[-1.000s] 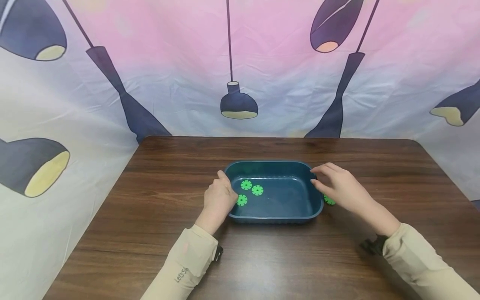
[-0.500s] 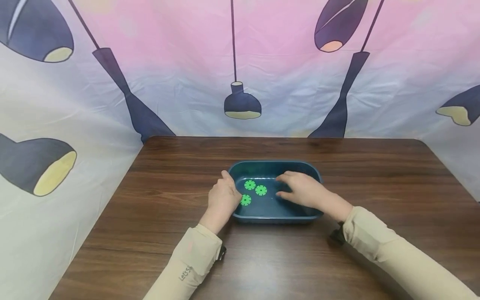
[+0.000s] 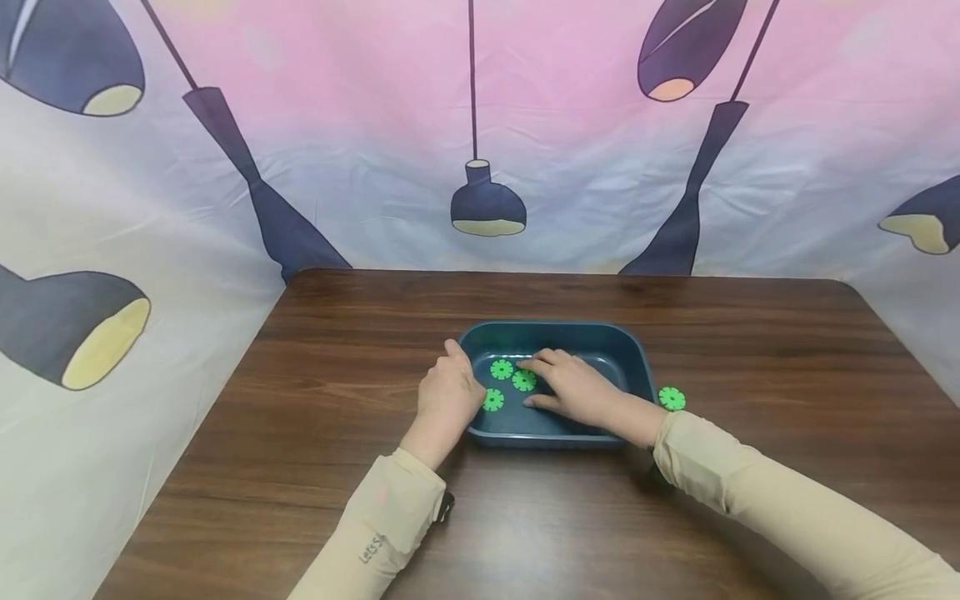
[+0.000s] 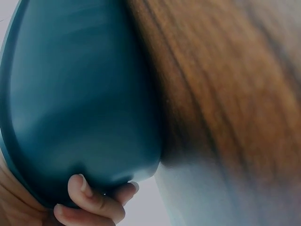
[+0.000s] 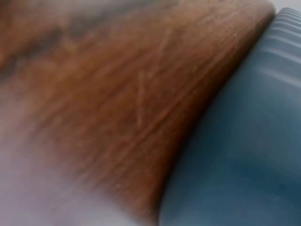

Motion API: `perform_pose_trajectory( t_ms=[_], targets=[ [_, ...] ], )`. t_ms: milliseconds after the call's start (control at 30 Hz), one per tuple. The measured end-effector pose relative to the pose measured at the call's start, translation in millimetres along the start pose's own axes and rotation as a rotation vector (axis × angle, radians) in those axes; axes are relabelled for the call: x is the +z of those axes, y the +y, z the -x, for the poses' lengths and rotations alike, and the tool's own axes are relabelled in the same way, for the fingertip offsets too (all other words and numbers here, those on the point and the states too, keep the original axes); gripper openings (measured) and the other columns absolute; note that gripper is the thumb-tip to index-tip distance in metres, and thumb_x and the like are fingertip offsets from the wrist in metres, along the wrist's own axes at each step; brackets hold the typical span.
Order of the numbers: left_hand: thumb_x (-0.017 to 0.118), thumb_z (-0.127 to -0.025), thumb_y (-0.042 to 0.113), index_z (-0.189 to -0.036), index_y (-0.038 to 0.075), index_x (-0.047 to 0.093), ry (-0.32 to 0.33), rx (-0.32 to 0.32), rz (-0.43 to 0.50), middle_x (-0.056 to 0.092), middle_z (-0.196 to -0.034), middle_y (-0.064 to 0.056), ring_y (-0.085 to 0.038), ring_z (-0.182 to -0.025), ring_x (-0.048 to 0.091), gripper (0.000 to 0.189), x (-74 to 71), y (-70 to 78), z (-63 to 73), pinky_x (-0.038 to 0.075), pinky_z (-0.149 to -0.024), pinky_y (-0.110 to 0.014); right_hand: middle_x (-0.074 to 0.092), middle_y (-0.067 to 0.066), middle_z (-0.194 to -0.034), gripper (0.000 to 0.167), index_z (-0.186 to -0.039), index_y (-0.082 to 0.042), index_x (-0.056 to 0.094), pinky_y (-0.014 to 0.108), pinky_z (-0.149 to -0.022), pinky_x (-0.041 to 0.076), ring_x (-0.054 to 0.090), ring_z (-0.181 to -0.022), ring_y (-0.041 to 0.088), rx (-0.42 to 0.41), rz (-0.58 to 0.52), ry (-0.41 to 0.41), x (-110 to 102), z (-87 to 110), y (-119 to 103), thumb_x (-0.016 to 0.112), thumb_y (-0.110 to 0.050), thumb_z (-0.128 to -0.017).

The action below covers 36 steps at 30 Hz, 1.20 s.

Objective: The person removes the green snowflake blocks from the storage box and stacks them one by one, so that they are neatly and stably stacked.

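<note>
A dark teal plastic basin [image 3: 555,335] stands on the wooden table. My left hand [image 3: 448,397] grips its left end, and in the left wrist view curled fingers [image 4: 96,200] lie against the outer wall. Inside, toward the left, are three green notched discs: one at the back [image 3: 501,369], one near the middle [image 3: 523,380] and one by my left hand [image 3: 492,400]. My right hand [image 3: 577,392] reaches into the basin with thumb and fingers apart. Its fingertips are at the middle disc and partly cover it; contact cannot be made out.
Another green disc [image 3: 672,398] lies on the table [image 3: 780,358], just outside the basin's right end, close to my right sleeve [image 3: 705,458]. A patterned cloth [image 3: 375,150] hangs behind the table. The right wrist view shows only tabletop and the basin's ribbed outer wall [image 5: 244,155].
My right hand has moved left from the basin's right rim, over its floor, to the middle disc. The outside disc is now uncovered. My left hand keeps its hold on the basin.
</note>
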<state>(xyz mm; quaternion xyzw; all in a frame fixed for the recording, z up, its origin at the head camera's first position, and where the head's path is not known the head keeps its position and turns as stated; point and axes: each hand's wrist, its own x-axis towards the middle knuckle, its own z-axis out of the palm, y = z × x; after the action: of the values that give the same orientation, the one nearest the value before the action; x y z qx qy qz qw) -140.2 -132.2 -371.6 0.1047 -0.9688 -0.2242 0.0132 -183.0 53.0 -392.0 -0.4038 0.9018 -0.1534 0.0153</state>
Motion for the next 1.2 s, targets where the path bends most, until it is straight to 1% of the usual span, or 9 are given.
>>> perform_pose_trajectory(
  t_ms=[133, 300, 500, 600, 700, 900, 1033, 1100, 1200],
  targets=[
    [0.066, -0.075, 0.006, -0.115, -0.007, 0.041, -0.002, 0.003, 0.007, 0.060, -0.064, -0.016, -0.020, -0.049, 0.057, 0.049, -1.1, -0.2, 0.2, 0.045, -0.043, -0.030, 0.055, 0.009, -0.121, 0.054, -0.128, -0.008, 0.054, 0.040, -0.088, 0.044, 0.052, -0.106, 0.024, 0.015, -0.048, -0.008, 1, -2.4, 2, 0.067, -0.036, -0.084],
    [0.068, -0.073, 0.008, -0.117, -0.008, 0.040, 0.004, -0.001, -0.001, 0.062, -0.068, -0.018, -0.023, -0.053, 0.059, 0.054, -3.7, -1.3, 0.4, 0.048, -0.046, -0.034, 0.053, 0.007, -0.120, 0.047, -0.123, -0.009, 0.058, 0.038, -0.091, 0.043, 0.049, -0.109, 0.022, 0.055, -0.119, -0.050, 4, -7.7, 4, 0.066, -0.036, -0.085],
    [0.067, -0.074, 0.007, -0.120, -0.009, 0.040, 0.008, 0.005, -0.006, 0.064, -0.073, -0.021, -0.024, -0.055, 0.061, 0.056, -4.1, -2.8, 0.7, 0.049, -0.048, -0.036, 0.054, 0.004, -0.108, 0.040, -0.116, -0.008, 0.061, 0.037, -0.089, 0.043, 0.050, -0.102, 0.020, 0.073, -0.177, -0.081, 5, -11.1, 4, 0.067, -0.032, -0.085],
    [0.066, -0.075, 0.007, -0.123, -0.011, 0.038, -0.007, 0.004, -0.008, 0.064, -0.074, -0.021, -0.024, -0.055, 0.061, 0.059, -3.8, -2.5, 1.1, 0.049, -0.049, -0.036, 0.054, 0.004, -0.104, 0.037, -0.114, -0.007, 0.061, 0.036, -0.086, 0.043, 0.050, -0.097, 0.019, 0.059, -0.177, -0.089, 4, -10.0, 4, 0.067, -0.031, -0.085],
    [0.066, -0.075, 0.007, -0.126, -0.011, 0.037, -0.016, -0.003, -0.009, 0.064, -0.074, -0.021, -0.024, -0.056, 0.061, 0.061, -4.0, -1.4, 1.1, 0.050, -0.050, -0.036, 0.054, 0.003, -0.101, 0.036, -0.111, -0.007, 0.061, 0.036, -0.083, 0.043, 0.050, -0.093, 0.018, 0.042, -0.151, -0.077, 4, -9.2, 4, 0.067, -0.030, -0.085],
    [0.067, -0.074, 0.007, -0.118, -0.008, 0.040, -0.011, -0.004, 0.001, 0.063, -0.073, -0.020, -0.025, -0.056, 0.061, 0.054, -3.8, -0.3, 0.6, 0.049, -0.049, -0.036, 0.056, 0.002, -0.097, 0.035, -0.108, -0.006, 0.060, 0.034, -0.078, 0.043, 0.049, -0.084, 0.014, -0.009, -0.078, -0.025, 5, -6.1, 3, 0.068, -0.030, -0.084],
    [0.067, -0.073, 0.006, -0.115, -0.008, 0.041, -0.008, -0.002, 0.006, 0.063, -0.073, -0.021, -0.025, -0.057, 0.062, 0.051, -3.9, -1.0, 1.6, 0.050, -0.050, -0.037, 0.056, 0.004, -0.099, 0.035, -0.111, -0.004, 0.060, 0.033, -0.078, 0.045, 0.050, -0.082, 0.013, -0.055, -0.075, -0.009, 5, -3.9, 1, 0.066, -0.027, -0.086],
    [0.067, -0.073, 0.006, -0.114, -0.008, 0.041, -0.008, -0.001, 0.013, 0.063, -0.073, -0.021, -0.026, -0.057, 0.062, 0.050, -4.2, -1.1, 1.9, 0.050, -0.050, -0.037, 0.056, 0.004, -0.101, 0.034, -0.113, -0.004, 0.060, 0.032, -0.078, 0.046, 0.052, -0.084, 0.012, -0.059, -0.088, -0.009, 4, -3.6, 2, 0.066, -0.026, -0.087],
    [0.067, -0.073, 0.006, -0.110, -0.007, 0.041, -0.010, 0.004, 0.020, 0.063, -0.073, -0.022, -0.026, -0.057, 0.062, 0.047, -4.4, -0.6, 1.5, 0.050, -0.050, -0.037, 0.055, 0.004, -0.103, 0.034, -0.114, -0.005, 0.060, 0.030, -0.076, 0.046, 0.054, -0.086, 0.012, -0.038, -0.104, -0.003, 3, -3.6, 4, 0.065, -0.024, -0.087]
  ],
)
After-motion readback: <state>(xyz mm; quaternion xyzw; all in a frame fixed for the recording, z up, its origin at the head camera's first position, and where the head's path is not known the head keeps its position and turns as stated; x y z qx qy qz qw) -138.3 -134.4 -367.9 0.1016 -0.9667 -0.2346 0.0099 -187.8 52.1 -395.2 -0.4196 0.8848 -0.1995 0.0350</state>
